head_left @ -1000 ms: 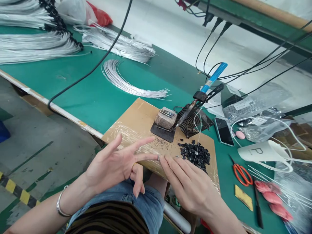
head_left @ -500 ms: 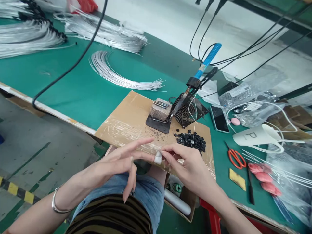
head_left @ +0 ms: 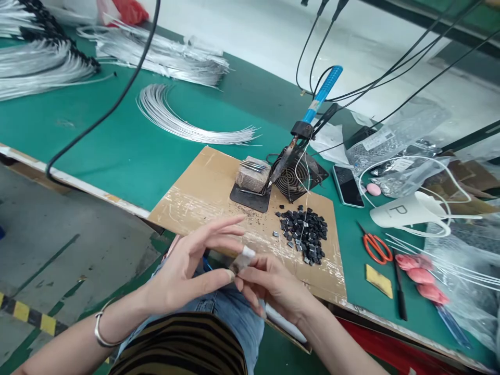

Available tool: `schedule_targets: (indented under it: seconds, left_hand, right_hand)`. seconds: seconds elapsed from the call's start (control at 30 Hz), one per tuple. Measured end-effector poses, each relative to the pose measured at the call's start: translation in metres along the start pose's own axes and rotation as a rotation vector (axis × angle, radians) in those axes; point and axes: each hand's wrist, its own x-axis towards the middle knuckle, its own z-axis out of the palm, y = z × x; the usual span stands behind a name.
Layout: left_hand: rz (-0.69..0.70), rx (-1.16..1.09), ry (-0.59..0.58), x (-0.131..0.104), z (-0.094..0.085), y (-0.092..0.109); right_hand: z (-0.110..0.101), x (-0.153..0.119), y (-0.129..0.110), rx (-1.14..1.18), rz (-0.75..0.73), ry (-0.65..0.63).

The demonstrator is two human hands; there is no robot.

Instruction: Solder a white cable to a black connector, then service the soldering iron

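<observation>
My left hand has its fingers stretched out and apart, with a white wrap around one fingertip. A short, partly see-through strip of tape runs down from that wrap. My right hand pinches the strip between thumb and fingers, close to the left fingertip. My left thumb reaches to the strip's lower end; whether it presses on it I cannot tell. Both hands are over my lap, at the near edge of the cardboard sheet.
On the cardboard lie a pile of small black pieces, a soldering iron with a blue handle in its stand, and a small fan. Rightward are a phone, orange scissors, a yellow sponge and a white cup. White wires lie behind.
My right hand has moved down and left, and the strip of tape now shows below the fingertip wrap. My left thumb has swung up toward the strip. More of the black pile is uncovered.
</observation>
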Motion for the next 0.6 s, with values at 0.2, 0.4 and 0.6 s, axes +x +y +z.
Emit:
schedule_targets:
  seconds: [0.2, 0.4, 0.6]
  left_hand:
    - [-0.072, -0.355, 0.023, 0.006, -0.002, -0.001]
    - [-0.175, -0.535, 0.039, 0.006, -0.004, 0.006]
    - [-0.285, -0.655, -0.063, 0.004, 0.003, 0.011]
  right_hand:
    - [-0.01, 0.003, 0.02, 0.199, -0.025, 0.087]
    - [-0.019, -0.01, 0.012, -0.825, -0.872, 0.588]
    - [-0.017, -0.011, -0.01, -1.559, -1.378, 0.404]
